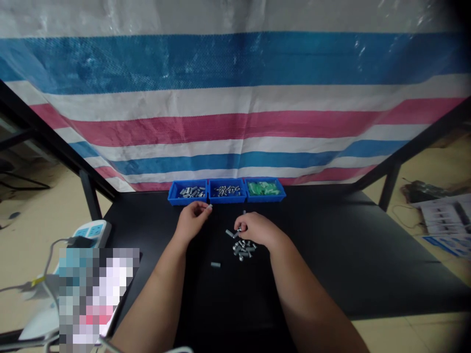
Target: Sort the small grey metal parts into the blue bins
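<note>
My left hand point(192, 220) pinches a small grey cylinder point(209, 207) at its fingertips, just in front of the blue trays. My right hand point(257, 229) hangs over a loose heap of threaded metal spacers point(243, 249) and seems to grip one spacer point(236, 234) at its fingertips. Another spacer point(229, 233) lies just left of those fingers, and one more point(244, 212) sits beyond them. A single grey spacer point(215, 264) lies apart, nearer me. Three blue plastic trays stand in a row: the left point(175, 196) and middle point(227, 198) hold metal parts, the right point(265, 198) green pieces.
The parts lie on a black table point(324, 255). A striped tarpaulin point(235, 117) hangs behind it. A white power strip point(91, 233) with cables sits off the left edge, beside a pixelated patch point(95, 294). Papers point(445, 220) lie on the floor at right.
</note>
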`<state>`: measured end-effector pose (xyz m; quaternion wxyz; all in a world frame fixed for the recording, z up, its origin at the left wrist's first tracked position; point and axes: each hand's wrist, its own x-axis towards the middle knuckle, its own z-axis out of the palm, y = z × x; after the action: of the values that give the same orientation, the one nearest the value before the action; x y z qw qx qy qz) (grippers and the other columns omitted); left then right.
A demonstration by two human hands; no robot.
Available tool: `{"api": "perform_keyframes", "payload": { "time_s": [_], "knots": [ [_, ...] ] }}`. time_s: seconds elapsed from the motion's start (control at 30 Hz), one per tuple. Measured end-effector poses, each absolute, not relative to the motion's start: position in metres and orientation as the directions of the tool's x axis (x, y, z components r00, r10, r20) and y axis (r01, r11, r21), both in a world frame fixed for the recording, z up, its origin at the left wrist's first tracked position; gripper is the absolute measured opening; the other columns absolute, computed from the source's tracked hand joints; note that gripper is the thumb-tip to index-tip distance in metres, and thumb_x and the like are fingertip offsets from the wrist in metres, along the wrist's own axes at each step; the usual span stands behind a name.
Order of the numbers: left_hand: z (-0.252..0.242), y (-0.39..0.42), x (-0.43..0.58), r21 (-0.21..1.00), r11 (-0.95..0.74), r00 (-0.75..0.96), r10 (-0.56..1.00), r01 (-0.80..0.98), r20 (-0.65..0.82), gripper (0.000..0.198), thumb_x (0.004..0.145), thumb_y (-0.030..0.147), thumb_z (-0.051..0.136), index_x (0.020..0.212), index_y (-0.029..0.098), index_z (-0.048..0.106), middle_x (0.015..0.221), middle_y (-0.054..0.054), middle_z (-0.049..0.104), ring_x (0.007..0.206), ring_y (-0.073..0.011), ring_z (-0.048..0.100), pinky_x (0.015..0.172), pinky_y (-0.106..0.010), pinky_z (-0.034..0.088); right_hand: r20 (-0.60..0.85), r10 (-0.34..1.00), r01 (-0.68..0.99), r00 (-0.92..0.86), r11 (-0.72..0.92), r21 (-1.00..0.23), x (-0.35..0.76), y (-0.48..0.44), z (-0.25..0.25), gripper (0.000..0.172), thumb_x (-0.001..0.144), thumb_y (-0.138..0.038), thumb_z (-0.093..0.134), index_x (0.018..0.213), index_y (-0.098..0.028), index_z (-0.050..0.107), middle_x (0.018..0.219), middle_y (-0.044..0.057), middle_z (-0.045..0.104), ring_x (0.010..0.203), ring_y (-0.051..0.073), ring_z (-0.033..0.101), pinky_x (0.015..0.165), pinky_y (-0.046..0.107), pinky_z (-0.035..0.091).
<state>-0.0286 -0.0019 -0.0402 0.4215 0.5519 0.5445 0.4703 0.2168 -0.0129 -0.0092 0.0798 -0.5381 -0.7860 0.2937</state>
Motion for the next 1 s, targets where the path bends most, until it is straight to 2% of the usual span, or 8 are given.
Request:
{"api": "perform_keyframes", "payload": {
  "time_s": [0.13, 0.27, 0.37, 0.47, 0.57, 0.67, 0.83, 1.0],
  "knots": [
    [-0.045, 0.01, -0.035, 0.98, -0.042, -0.284, 0.959, -0.194, -0.015, 0.044, 0.068, 0.043, 0.086, 0.093, 0.013, 0.065, 0.076, -0.003, 0.07, 0.062, -0.011, 0.064, 0.06, -0.021, 0.052, -0.182, 0.91, 0.815, -0.373, 0.228, -0.533, 0.216, -0.012, -0.008, 0.021, 0.069, -0.011, 0.073, 0.083, -0.027, 0.076, 0.079, 0.0, 0.072, 0.069, 0.016, 0.063, 0.059, 0.024, 0.037],
    [-0.041, 0.013, -0.039, 0.888, -0.149, -0.33, 0.944, -0.434, -0.003, 0.047, 0.07, 0.029, 0.088, 0.11, 0.015, 0.068, 0.109, -0.011, 0.073, 0.102, -0.019, 0.071, 0.092, -0.029, 0.056, -0.179, 0.921, 0.825, -0.346, 0.209, -0.525, 0.215, -0.011, -0.01, 0.014, 0.071, -0.015, 0.073, 0.079, -0.027, 0.074, 0.079, 0.0, 0.071, 0.065, 0.015, 0.062, 0.057, 0.025, 0.036],
    [-0.035, 0.01, -0.038, 0.843, -0.19, -0.266, 0.962, -0.503, 0.058, 0.056, 0.07, 0.021, 0.087, 0.122, 0.021, 0.066, 0.135, -0.013, 0.063, 0.131, -0.026, 0.056, 0.111, -0.037, 0.047, -0.158, 0.927, 0.824, -0.341, 0.214, -0.524, 0.215, -0.01, -0.012, 0.012, 0.072, -0.017, 0.073, 0.078, -0.027, 0.073, 0.079, -0.001, 0.071, 0.064, 0.015, 0.061, 0.057, 0.025, 0.035],
    [-0.032, 0.006, -0.035, 0.832, -0.194, -0.204, 0.974, -0.519, 0.1, 0.056, 0.072, 0.02, 0.085, 0.124, 0.027, 0.066, 0.148, -0.01, 0.054, 0.143, -0.0291, 0.043, 0.116, -0.041, 0.043, -0.134, 0.929, 0.815, -0.345, 0.226, -0.533, 0.216, -0.009, -0.014, 0.008, 0.073, -0.019, 0.073, 0.077, -0.026, 0.07, 0.078, -0.001, 0.071, 0.063, 0.014, 0.06, 0.056, 0.025, 0.033],
    [-0.033, 0.006, -0.034, 0.83, -0.183, -0.194, 0.977, -0.527, 0.092, 0.054, 0.072, 0.017, 0.084, 0.122, 0.028, 0.068, 0.151, -0.008, 0.05, 0.146, -0.0292, 0.037, 0.118, -0.043, 0.04, -0.104, 0.931, 0.804, -0.35, 0.242, -0.543, 0.216, -0.009, -0.015, 0.006, 0.076, -0.019, 0.068, 0.078, -0.025, 0.066, 0.075, -0.001, 0.07, 0.06, 0.014, 0.057, 0.055, 0.025, 0.032],
    [-0.037, 0.009, -0.035, 0.846, -0.168, -0.247, 0.968, -0.506, 0.044, 0.05, 0.072, 0.014, 0.083, 0.118, 0.027, 0.069, 0.147, -0.008, 0.054, 0.146, -0.0288, 0.037, 0.119, -0.045, 0.037, -0.097, 0.931, 0.799, -0.351, 0.244, -0.55, 0.217, -0.009, -0.015, 0.007, 0.077, -0.017, 0.064, 0.079, -0.024, 0.063, 0.071, -0.002, 0.068, 0.058, 0.013, 0.055, 0.055, 0.025, 0.031],
    [-0.029, 0.007, -0.036, 0.831, -0.26, -0.289, 0.949, -0.492, 0.126, 0.051, 0.072, 0.018, 0.084, 0.12, 0.025, 0.07, 0.143, -0.009, 0.058, 0.139, -0.028, 0.048, 0.118, -0.04, 0.041, -0.083, 0.93, 0.785, -0.357, 0.251, -0.566, 0.215, -0.01, -0.011, 0.008, 0.078, -0.016, 0.062, 0.081, -0.023, 0.062, 0.066, -0.003, 0.065, 0.058, 0.013, 0.055, 0.056, 0.024, 0.031],
    [-0.02, 0.001, -0.033, 0.826, -0.275, -0.259, 0.952, -0.492, 0.162, 0.042, 0.072, 0.024, 0.086, 0.112, 0.02, 0.073, 0.124, -0.011, 0.07, 0.123, -0.024, 0.063, 0.107, -0.033, 0.051, 0.054, 0.935, 0.716, -0.351, 0.305, -0.628, 0.212, -0.01, -0.005, 0.011, 0.082, -0.017, 0.059, 0.088, -0.023, 0.064, 0.062, -0.004, 0.062, 0.06, 0.013, 0.056, 0.059, 0.024, 0.035]
  ]
}}
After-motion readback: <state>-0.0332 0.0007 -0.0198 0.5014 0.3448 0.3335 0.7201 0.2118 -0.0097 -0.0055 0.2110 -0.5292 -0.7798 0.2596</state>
